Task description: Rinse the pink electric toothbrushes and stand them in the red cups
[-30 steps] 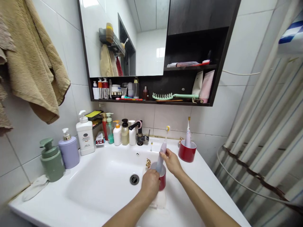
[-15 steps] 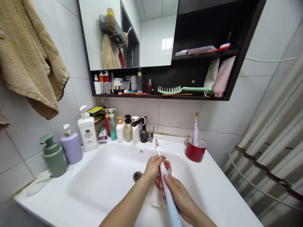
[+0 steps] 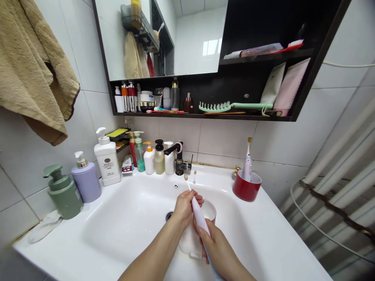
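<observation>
Over the sink I hold an electric toothbrush (image 3: 199, 214) at a slant, its pale pink handle fading to light blue at the bottom. My left hand (image 3: 185, 207) is closed around the top of the handle, where the thin white neck begins. Lower down, my right hand (image 3: 218, 248) wraps the handle. The brush head points up and away, toward the faucet. Behind my hands, partly hidden, a red cup (image 3: 215, 217) with a white inside sits in the basin. A clear plastic-looking piece (image 3: 190, 244) lies below it. A spare brush head (image 3: 195, 176) stands on the sink's back ledge.
A black faucet (image 3: 179, 158) rises behind the basin (image 3: 125, 218). Pump bottles (image 3: 108, 160) line the left and back ledge. At right, a red holder (image 3: 247, 189) carries another electric toothbrush (image 3: 247, 164). Above hangs a mirrored cabinet (image 3: 246, 88) with toiletries.
Both hands and the toothbrush have shifted a little left. The red cup in the basin and the spare brush head now show more clearly. The camera view has moved slightly closer.
</observation>
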`<state>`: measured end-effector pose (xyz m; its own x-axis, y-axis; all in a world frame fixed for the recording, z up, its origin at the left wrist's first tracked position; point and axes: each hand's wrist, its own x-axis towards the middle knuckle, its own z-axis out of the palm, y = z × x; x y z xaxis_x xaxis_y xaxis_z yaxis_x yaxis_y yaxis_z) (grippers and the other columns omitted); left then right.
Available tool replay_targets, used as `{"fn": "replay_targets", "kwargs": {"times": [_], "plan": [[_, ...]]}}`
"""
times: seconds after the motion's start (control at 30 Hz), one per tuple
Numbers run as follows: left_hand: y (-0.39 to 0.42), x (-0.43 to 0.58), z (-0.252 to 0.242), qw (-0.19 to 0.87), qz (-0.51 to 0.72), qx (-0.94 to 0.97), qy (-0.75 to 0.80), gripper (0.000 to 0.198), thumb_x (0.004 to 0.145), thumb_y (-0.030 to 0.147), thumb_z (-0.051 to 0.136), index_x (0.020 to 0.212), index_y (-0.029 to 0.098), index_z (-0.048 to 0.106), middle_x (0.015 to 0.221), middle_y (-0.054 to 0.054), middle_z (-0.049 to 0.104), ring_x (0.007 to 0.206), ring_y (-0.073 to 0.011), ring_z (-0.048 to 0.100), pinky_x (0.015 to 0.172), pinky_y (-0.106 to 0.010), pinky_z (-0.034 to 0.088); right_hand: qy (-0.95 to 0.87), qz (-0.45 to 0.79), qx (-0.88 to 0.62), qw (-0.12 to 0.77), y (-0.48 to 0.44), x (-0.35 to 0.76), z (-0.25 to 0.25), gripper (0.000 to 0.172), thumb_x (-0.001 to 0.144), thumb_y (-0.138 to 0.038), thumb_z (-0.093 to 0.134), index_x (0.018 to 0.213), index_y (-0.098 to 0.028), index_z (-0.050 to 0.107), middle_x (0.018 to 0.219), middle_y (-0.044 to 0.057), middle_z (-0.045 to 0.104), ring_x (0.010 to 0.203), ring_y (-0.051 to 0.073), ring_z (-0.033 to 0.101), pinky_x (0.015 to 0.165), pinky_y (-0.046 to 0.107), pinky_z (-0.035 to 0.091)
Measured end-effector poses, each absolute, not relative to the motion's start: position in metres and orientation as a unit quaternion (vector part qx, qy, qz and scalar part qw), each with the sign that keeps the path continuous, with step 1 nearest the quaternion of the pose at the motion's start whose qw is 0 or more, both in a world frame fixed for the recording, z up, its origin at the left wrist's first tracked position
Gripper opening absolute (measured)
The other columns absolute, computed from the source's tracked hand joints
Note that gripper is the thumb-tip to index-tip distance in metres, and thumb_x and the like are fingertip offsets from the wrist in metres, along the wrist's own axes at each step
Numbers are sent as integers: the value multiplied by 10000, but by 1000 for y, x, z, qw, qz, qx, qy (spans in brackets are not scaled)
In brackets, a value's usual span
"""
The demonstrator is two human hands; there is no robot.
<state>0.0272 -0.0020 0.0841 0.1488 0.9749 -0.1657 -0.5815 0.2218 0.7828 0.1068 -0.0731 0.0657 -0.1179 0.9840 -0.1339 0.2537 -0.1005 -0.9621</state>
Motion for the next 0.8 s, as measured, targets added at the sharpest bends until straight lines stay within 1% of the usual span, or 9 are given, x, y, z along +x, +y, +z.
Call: {"fn": "replay_targets", "kwargs": {"times": [0.07, 0.23, 0.3, 0.4, 0.43, 0.57, 0.7, 0.8], "plan": [[-2, 27, 84, 699, 558, 286, 344, 112, 659, 195, 433, 578, 118, 441, 488, -16, 524, 443, -79, 501, 494, -203, 374, -569, 468, -565, 373, -73, 106, 65, 187, 685, -371, 345, 702, -188, 384, 493, -58, 375, 346, 57, 366, 325, 189, 310], [0, 27, 81, 704, 561, 252, 355, 106, 655, 178, 450, 568, 121, 426, 474, -9, 511, 433, -80, 501, 488, -204, 382, -462, 629, -505, 368, -73, 103, 68, 255, 682, -449, 309, 642, -198, 336, 528, -57, 391, 334, 36, 345, 311, 172, 290], [1, 28, 80, 702, 564, 243, 360, 107, 659, 178, 449, 572, 122, 425, 479, -10, 512, 435, -80, 504, 491, -205, 386, -478, 614, -512, 363, -73, 103, 70, 241, 683, -435, 316, 647, -198, 339, 529, -57, 393, 335, 38, 351, 312, 173, 294], [1, 29, 81, 696, 571, 244, 360, 115, 670, 187, 440, 576, 122, 427, 484, -13, 516, 433, -80, 504, 485, -203, 389, -542, 521, -552, 362, -73, 105, 68, 185, 686, -381, 337, 694, -198, 360, 536, -52, 394, 356, 53, 384, 311, 178, 299], [1, 29, 81, 694, 573, 245, 361, 119, 672, 189, 437, 573, 122, 426, 484, -13, 515, 429, -79, 502, 482, -202, 389, -547, 511, -556, 362, -73, 105, 67, 178, 691, -372, 328, 706, -197, 362, 538, -52, 391, 360, 56, 388, 310, 178, 300], [0, 30, 82, 694, 572, 235, 370, 115, 669, 181, 441, 571, 121, 427, 490, -14, 515, 429, -77, 502, 484, -203, 395, -517, 573, -527, 357, -73, 106, 66, 201, 709, -378, 281, 719, -192, 358, 567, -45, 391, 372, 47, 387, 321, 175, 311], [0, 30, 83, 694, 578, 234, 359, 110, 673, 171, 433, 576, 121, 422, 487, -10, 510, 437, -77, 506, 487, -196, 396, -542, 517, -556, 361, -73, 105, 66, 174, 695, -357, 318, 731, -193, 365, 545, -48, 388, 359, 54, 389, 301, 173, 290], [1, 30, 82, 697, 576, 229, 360, 111, 673, 165, 431, 571, 123, 417, 478, -4, 503, 431, -75, 503, 478, -191, 394, -506, 574, -532, 363, -74, 105, 66, 201, 696, -382, 309, 738, -194, 365, 555, -49, 392, 359, 46, 376, 311, 174, 293]]}}
